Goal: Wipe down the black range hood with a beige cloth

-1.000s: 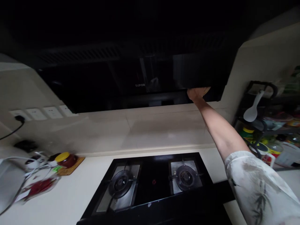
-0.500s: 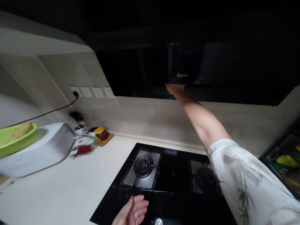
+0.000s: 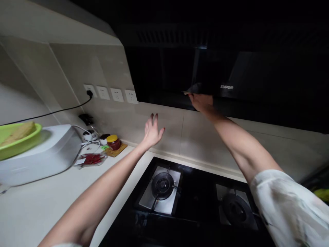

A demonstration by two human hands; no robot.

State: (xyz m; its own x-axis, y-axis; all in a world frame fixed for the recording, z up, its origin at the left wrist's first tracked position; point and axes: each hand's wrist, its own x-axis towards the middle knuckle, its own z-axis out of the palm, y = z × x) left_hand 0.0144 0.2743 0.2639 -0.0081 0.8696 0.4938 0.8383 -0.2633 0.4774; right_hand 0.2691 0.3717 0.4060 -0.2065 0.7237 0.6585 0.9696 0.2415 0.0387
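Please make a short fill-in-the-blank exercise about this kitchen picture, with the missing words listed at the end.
1. The right hand touches the lower edge of the black range ____.
2. The jar beside the wall has a ____ lid.
3. The left hand has its fingers ____, holding nothing.
4. The bowl on the white appliance is ____.

Missing words: hood; yellow; spread; green

Both arms extended forward and up. Left hand (image 3: 152, 129) raised, fingers spread and pointing up, bare forearm running back down-left of it. Right hand (image 3: 202, 101) higher and further right, fingers curled at a dark edge; white patterned sleeve covers the upper arm.
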